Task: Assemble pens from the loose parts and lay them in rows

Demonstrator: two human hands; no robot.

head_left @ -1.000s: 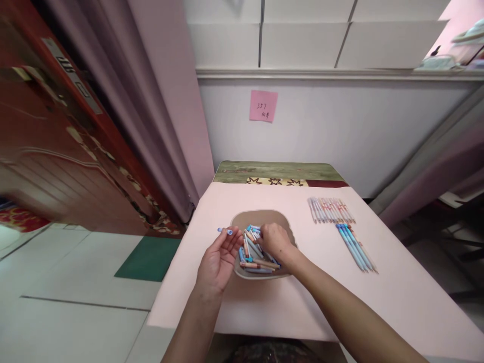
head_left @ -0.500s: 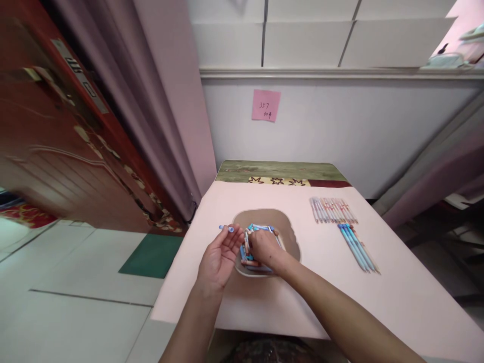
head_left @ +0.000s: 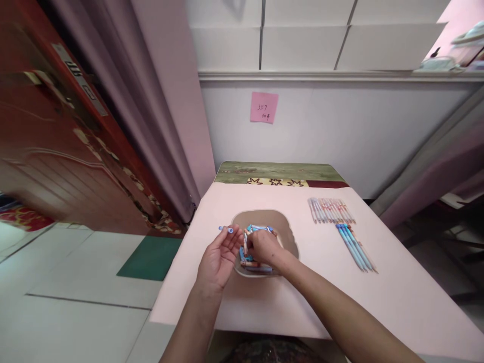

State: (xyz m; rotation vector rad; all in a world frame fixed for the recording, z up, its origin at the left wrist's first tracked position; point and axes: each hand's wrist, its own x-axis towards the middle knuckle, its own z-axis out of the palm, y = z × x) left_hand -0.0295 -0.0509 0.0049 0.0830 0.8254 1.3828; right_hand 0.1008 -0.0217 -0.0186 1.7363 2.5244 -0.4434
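My left hand (head_left: 216,261) is palm up at the left rim of a beige basket (head_left: 288,234). Between its thumb and fingertips it holds a small pale-blue pen cap (head_left: 226,230), whose hollow end faces right. Inside the basket lie blue, white and brown pen parts (head_left: 257,269) in a loose pile. My right hand (head_left: 266,248) reaches into this pile with fingers curled and closed; what they grip is hidden behind the hand.
On the right of the white-covered table (head_left: 321,297), clear-barrelled pens (head_left: 330,209) lie side by side in a row. Below them are several blue pens (head_left: 354,248) and a brownish one. A pink note (head_left: 264,107) is stuck to the wall behind.
The view has shifted slightly. My right hand keeps working in the pile with small finger movements, while my left hand stays put with the pen cap.
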